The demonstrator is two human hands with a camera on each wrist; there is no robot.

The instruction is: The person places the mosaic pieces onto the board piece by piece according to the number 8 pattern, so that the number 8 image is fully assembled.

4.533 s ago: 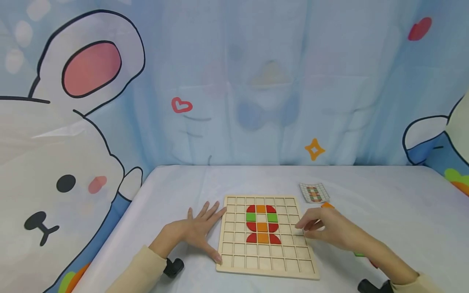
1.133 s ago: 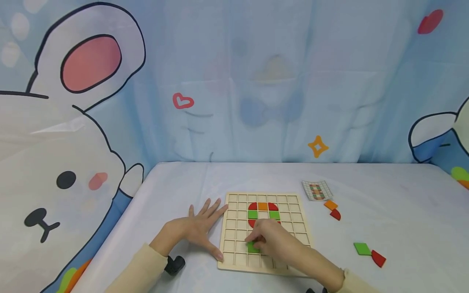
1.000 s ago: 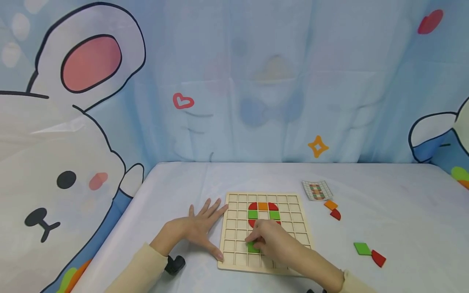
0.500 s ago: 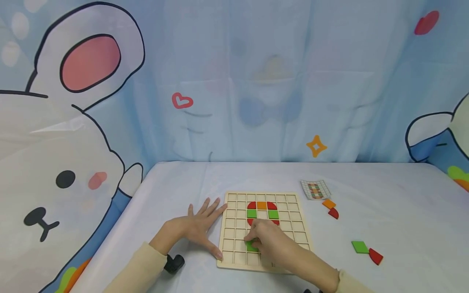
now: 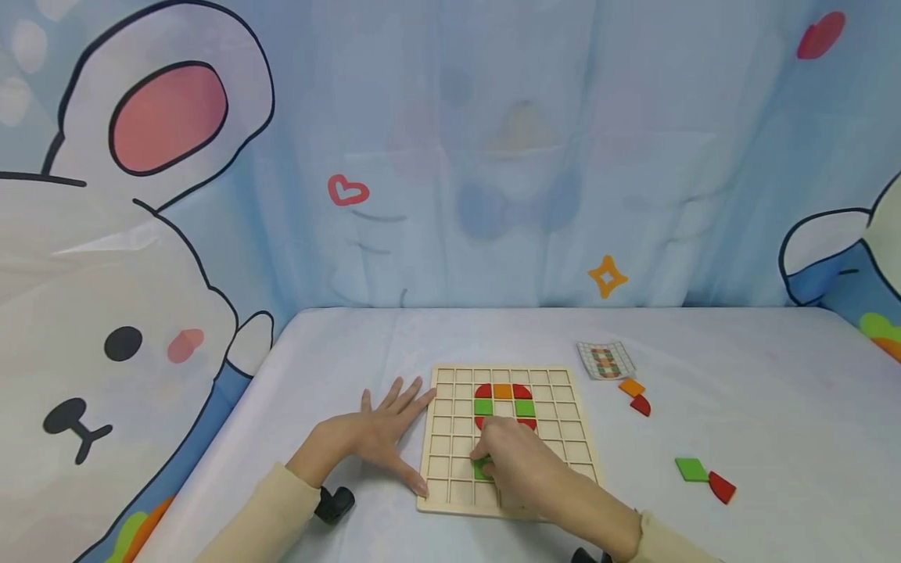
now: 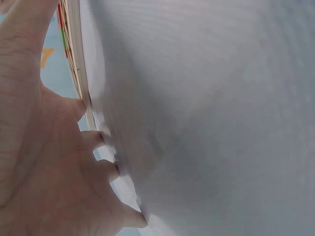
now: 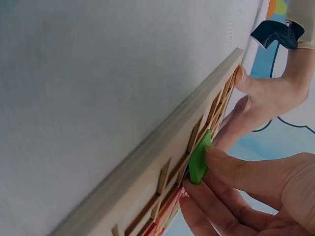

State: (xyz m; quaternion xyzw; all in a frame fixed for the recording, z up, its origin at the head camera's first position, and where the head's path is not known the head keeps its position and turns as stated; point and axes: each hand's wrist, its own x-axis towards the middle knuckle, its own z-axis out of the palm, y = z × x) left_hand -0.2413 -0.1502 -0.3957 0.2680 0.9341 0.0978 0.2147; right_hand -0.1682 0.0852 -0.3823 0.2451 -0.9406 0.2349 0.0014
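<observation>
A wooden grid board (image 5: 450,491) lies on the white cloth, with red rounded, orange and green tiles set in its middle columns. My right hand (image 5: 524,461) is over the lower middle, hiding several cells. Between thumb and fingertips it pinches a green square tile (image 7: 199,157), which stands tilted against the grid in the right wrist view. My left hand (image 5: 380,438) is spread flat at the board's left side, thumb and index fingertip touching its edge. In the left wrist view, the fingers (image 6: 98,169) rest along the cloth beside the board.
A small pattern card (image 5: 606,360) lies beyond the board's right corner. Beside it are an orange tile (image 5: 631,387) and a red quarter-round tile (image 5: 640,405). Farther right and nearer lie a green tile (image 5: 692,469) and another red tile (image 5: 721,486). A patterned curtain (image 5: 514,234) hangs behind the table.
My right hand has come from the board's right edge to its lower middle, where the green tile now shows. Over the last second it has barely moved; the left hand stays in place.
</observation>
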